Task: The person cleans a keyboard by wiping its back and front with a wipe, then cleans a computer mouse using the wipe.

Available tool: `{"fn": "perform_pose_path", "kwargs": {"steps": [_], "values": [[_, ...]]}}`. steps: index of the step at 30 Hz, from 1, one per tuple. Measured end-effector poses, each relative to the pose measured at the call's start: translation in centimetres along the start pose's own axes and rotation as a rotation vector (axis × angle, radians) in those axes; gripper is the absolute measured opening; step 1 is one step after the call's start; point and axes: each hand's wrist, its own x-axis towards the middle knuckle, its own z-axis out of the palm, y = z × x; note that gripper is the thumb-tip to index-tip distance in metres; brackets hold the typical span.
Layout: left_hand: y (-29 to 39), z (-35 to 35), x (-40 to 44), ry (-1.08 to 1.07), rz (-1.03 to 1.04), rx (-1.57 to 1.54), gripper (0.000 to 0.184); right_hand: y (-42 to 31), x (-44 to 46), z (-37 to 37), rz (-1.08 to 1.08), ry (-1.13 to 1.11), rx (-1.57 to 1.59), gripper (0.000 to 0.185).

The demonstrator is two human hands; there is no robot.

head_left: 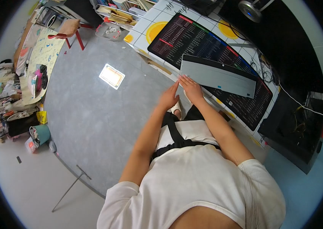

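A long flat silver-grey panel (218, 78) with a dark strip along its far edge lies on a black desk mat (165, 42) printed with columns of text. My right hand (192, 91) is at the panel's near left corner, fingers stretched out and close together; whether they touch the panel is hard to tell. Just left of it, my left hand (168, 98) points its straight fingers toward the same corner, beyond the desk's front edge. The fingertips of both hands nearly meet. Nothing shows in either hand.
A white tiled-pattern desk (140, 38) carries the mat, cables (268, 70) and a large dark monitor (283, 42). Away to the left are a red-legged stool (70, 30), a clear plastic bin (108, 31), a teal bucket (40, 133) and piled belongings.
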Motion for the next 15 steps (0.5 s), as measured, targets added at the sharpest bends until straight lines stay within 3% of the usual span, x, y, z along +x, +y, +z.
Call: {"fn": "perform_pose_path", "kwargs": {"steps": [5, 15], "values": [[0.0, 0.4, -0.3, 0.011, 0.005, 0.024, 0.073, 1.1, 0.2, 0.4, -0.035, -0.086, -0.002, 0.035], [0.0, 0.5, 0.4, 0.044, -0.008, 0.162, 0.07, 2.0, 0.0, -1.3, -0.179, -0.002, -0.017, 0.033]]}}
